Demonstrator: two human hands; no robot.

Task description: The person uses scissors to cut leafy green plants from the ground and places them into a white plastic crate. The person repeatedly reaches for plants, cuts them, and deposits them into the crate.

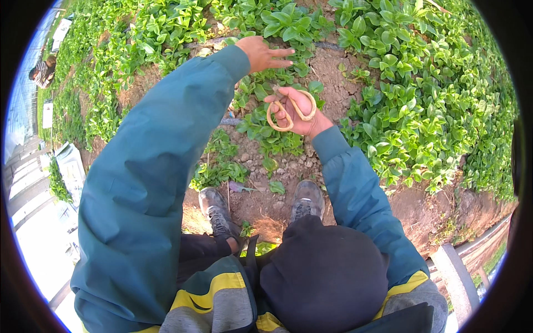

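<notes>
Over the leafy green plants at the far side of the bed, my left hand (266, 55) reaches out with its fingers spread apart. Nothing shows between those fingers, though the palm side is hidden. Nearer to me, my right hand (306, 118) is closed around a pair of scissors (278, 128). Their large loop handles look wrapped in tan material, and the blades point away from me. Low green plants (270, 135) grow directly beneath the scissors. Another leafy clump (287, 25) stands just beyond my left hand.
Dense foliage (399, 104) fills the right side. Dark irrigation tubing (230, 121) crosses the cracked soil (333, 83). My shoes (307, 199) rest on bare dirt. At the far left a person (43, 74) is low among plants, and a white sack (70, 166) lies beside the bed.
</notes>
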